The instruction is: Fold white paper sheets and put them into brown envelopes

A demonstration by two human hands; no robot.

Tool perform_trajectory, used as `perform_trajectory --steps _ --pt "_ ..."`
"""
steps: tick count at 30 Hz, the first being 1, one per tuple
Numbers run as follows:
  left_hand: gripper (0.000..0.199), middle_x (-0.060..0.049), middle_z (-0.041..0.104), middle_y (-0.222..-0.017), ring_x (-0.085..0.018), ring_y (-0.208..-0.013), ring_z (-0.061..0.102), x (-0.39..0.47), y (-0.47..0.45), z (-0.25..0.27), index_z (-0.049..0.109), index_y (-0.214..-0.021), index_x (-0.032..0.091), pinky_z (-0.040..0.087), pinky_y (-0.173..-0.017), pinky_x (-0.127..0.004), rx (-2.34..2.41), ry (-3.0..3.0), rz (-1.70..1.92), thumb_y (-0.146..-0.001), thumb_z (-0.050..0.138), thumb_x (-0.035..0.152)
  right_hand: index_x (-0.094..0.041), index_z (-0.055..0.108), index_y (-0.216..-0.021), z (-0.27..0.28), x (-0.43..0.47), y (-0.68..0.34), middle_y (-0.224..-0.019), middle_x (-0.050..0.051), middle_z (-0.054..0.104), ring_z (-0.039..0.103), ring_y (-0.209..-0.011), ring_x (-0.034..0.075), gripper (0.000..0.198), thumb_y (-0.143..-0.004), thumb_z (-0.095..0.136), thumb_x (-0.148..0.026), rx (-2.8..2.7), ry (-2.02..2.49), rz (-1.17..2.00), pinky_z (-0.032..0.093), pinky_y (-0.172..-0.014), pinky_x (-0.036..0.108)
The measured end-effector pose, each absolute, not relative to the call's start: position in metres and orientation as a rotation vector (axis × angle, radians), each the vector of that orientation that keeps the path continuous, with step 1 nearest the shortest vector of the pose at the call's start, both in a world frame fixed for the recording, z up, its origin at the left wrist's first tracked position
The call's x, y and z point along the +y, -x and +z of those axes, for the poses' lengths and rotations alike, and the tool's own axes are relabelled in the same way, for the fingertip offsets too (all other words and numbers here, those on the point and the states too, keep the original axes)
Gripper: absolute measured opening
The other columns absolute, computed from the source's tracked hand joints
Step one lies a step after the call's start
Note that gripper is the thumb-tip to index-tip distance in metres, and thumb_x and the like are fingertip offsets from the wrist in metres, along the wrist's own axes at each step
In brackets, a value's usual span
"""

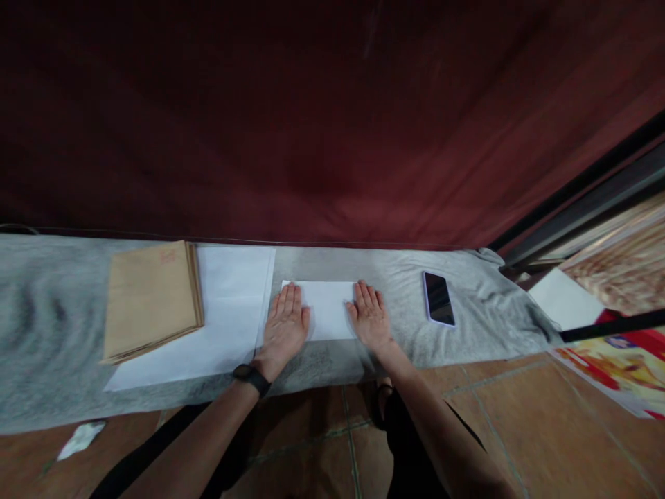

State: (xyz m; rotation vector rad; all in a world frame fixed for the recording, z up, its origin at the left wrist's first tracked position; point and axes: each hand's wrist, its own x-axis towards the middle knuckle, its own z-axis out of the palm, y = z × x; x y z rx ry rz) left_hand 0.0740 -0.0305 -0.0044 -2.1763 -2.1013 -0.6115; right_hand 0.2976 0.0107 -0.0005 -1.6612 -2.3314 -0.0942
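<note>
A white sheet of paper (328, 310), apparently folded, lies flat on the grey cloth between my hands. My left hand (286, 326) presses palm down on its left end, fingers stretched out and pointing away from me. On the right end rests my right hand (370, 317), also flat, its thumb out to the side. Just left of my left hand are larger white sheets (233, 291). A stack of brown paper envelopes (150, 298) lies partly on top of those sheets, with a faint red print near its upper edge.
The grey cloth (400, 346) covers a narrow surface along a dark red curtain (332, 138). A phone (439, 299) lies to the right. Beyond the right end are a colourful printed box (618, 364) and a dark metal frame (582, 187). Crumpled white paper (82, 439) lies on the tiled floor (499, 409).
</note>
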Motion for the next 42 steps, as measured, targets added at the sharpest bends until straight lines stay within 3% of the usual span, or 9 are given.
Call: perform_trajectory --steps 7,12,16,20,25,31,36,39,42 --pt "0.062 -0.025 0.039 -0.158 -0.032 -0.151 0.031 -0.035 -0.073 -0.003 0.039 -0.150 -0.004 0.028 -0.123 -0.050 -2.086 2.177 -0.536 -0.101 0.030 0.033 -0.011 0.051 -0.146 0.016 0.008 -0.321 -0.152 0.018 0.050 0.047 -0.137 0.034 0.051 -0.105 0.042 -0.040 -2.279 1.794 -0.101 0.032 -0.115 0.052" --pt "0.062 -0.025 0.041 -0.157 -0.032 -0.150 0.032 -0.036 -0.074 0.000 0.040 -0.149 -0.003 0.028 -0.123 -0.050 -2.076 2.174 -0.546 -0.101 0.028 0.034 -0.017 0.066 -0.126 0.031 0.003 -0.316 -0.122 0.013 0.069 0.067 -0.107 0.024 0.035 -0.103 0.047 -0.036 -2.153 1.850 0.207 0.050 -0.093 0.032" --pt "0.063 -0.025 0.041 -0.157 -0.032 -0.150 0.033 -0.035 -0.075 -0.001 0.040 -0.149 -0.004 0.027 -0.124 -0.049 -2.076 2.161 -0.548 -0.101 0.028 0.035 -0.020 0.067 -0.121 0.033 -0.002 -0.305 -0.105 0.009 0.074 0.071 -0.092 0.021 0.028 -0.098 0.056 -0.033 -2.089 1.926 0.363 0.052 -0.078 0.027" --pt "0.063 -0.026 0.041 -0.157 -0.033 -0.150 0.034 -0.032 -0.073 -0.005 0.040 -0.149 -0.004 0.028 -0.123 -0.050 -2.090 2.163 -0.534 -0.101 0.027 0.035 -0.019 0.069 -0.108 0.036 -0.001 -0.302 -0.091 0.007 0.075 0.072 -0.085 0.022 0.021 -0.094 0.059 -0.031 -1.923 1.992 0.565 0.050 -0.073 0.028" --pt "0.065 -0.024 0.041 -0.157 -0.032 -0.150 0.033 -0.033 -0.075 0.011 0.038 -0.151 0.000 0.028 -0.123 -0.051 -2.035 2.274 -0.611 -0.104 0.026 0.042 -0.022 0.062 -0.070 0.049 0.010 -0.307 -0.060 -0.003 0.060 0.059 -0.059 0.015 0.019 -0.085 0.064 -0.032 -1.560 1.737 1.161 0.041 -0.057 0.024" --pt "0.083 -0.019 0.038 -0.161 -0.031 -0.147 0.040 -0.055 -0.104 0.046 0.025 -0.159 0.012 0.039 -0.117 -0.048 -1.719 2.561 -0.817 -0.095 0.049 0.061 -0.021 0.062 -0.072 0.080 0.007 -0.306 -0.065 -0.005 0.063 0.053 -0.056 0.012 0.031 -0.065 0.084 -0.043 -0.884 1.098 1.596 0.042 -0.057 0.024" --pt "0.050 -0.014 0.064 -0.138 -0.031 -0.127 0.058 -0.055 -0.120 0.064 0.054 -0.143 0.016 0.045 -0.109 -0.045 -1.950 2.477 -1.220 -0.098 0.046 0.037 -0.021 0.065 -0.076 0.098 0.002 -0.296 -0.067 -0.003 0.064 0.056 -0.061 0.013 0.032 -0.070 0.082 -0.048 -0.911 0.897 1.692 0.044 -0.060 0.025" --pt "0.047 -0.012 0.073 -0.115 -0.029 -0.112 0.065 -0.046 -0.119 0.073 0.067 -0.121 0.016 0.052 -0.095 -0.040 -2.368 2.144 -1.848 -0.101 0.041 0.048 -0.021 0.068 -0.087 0.093 0.009 -0.296 -0.083 0.002 0.070 0.062 -0.075 0.016 0.041 -0.079 0.068 -0.062 -0.896 0.902 1.656 0.049 -0.067 0.027" --pt "0.057 -0.010 0.074 -0.095 -0.025 -0.089 0.069 -0.038 -0.117 0.072 0.068 -0.111 0.014 0.055 -0.073 -0.032 -2.706 1.460 -2.503 -0.096 0.045 0.064 -0.023 0.068 -0.098 0.076 0.014 -0.298 -0.097 0.002 0.072 0.064 -0.082 0.016 0.036 -0.077 0.073 -0.052 -0.874 1.128 1.554 0.050 -0.070 0.027"
